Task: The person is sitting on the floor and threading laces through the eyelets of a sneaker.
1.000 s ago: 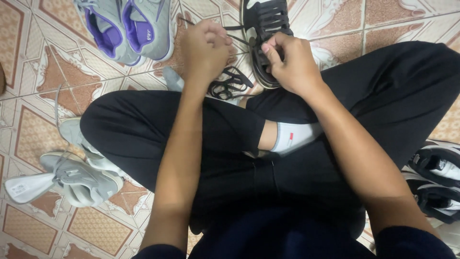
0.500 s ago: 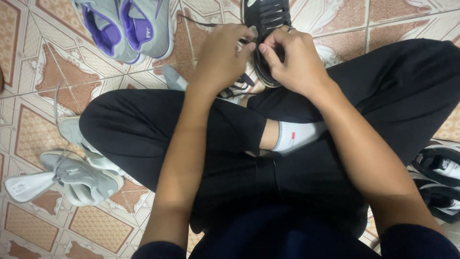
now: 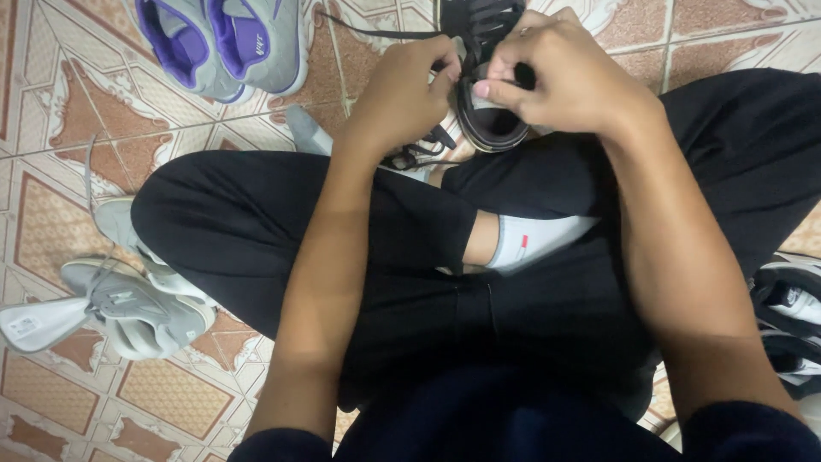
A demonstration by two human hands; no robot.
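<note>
The person sits cross-legged on the tiled floor [image 3: 51, 231], and both hands meet over a black shoe [image 3: 489, 120] that lies just beyond the crossed legs, at the far middle of the floor in view. The left hand [image 3: 402, 94] is clenched, its grip pinched on a black lace [image 3: 376, 32] that runs away to the left across the tiles. The right hand [image 3: 569, 77] is also closed, thumb and forefinger grasping the lace or the eyelet edge right at the shoe's opening; which of the two I cannot tell, since the fingers cover the spot. More loose lace lies bunched below the left hand.

The shoe's long axis runs away from the person, heel and open collar toward the legs, toe toward the far edge and cut off there. It looks light, with a soft upper and a stiffer sole; the lace is thin, limp and likely to slip, so it is best pinched close to its end, with the shoe steadied at the collar.

A purple-and-grey pair [image 3: 224, 43] stands at the far left. Grey shoes [image 3: 128, 295] lie at the left, touching the knee. A black-and-white pair [image 3: 791, 316] sits at the right edge.
</note>
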